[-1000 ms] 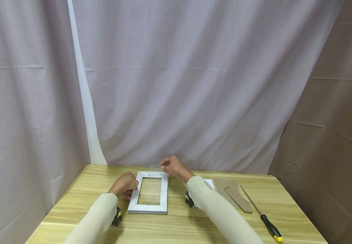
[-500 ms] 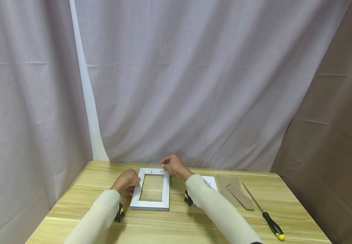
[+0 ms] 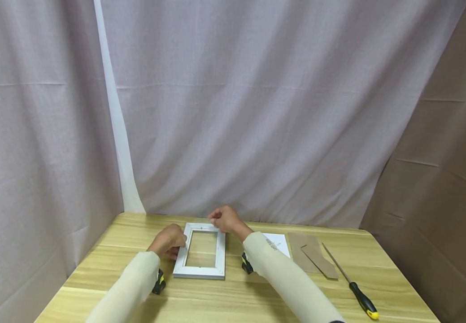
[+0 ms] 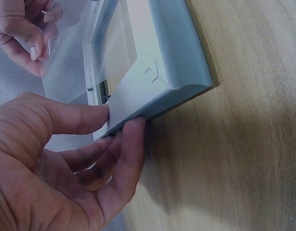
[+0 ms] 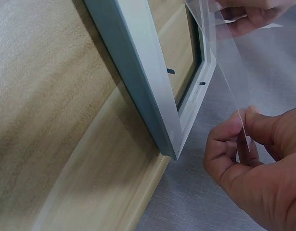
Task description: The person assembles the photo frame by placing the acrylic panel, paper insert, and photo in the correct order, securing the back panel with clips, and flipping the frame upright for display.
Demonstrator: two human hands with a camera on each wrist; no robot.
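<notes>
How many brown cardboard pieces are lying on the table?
2: a larger cardboard backing lies right of the white paper sheet, and a narrow cardboard strip rests on it, beside the screwdriver. The right forearm may hide more.

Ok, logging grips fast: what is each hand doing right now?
Left hand: grips the white frame edge.
Right hand: pinches the clear sheet.

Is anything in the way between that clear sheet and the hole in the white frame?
Nothing visible. The right hand pinches the clear sheet just above the frame; the frame's opening shows only bare table through it.
</notes>
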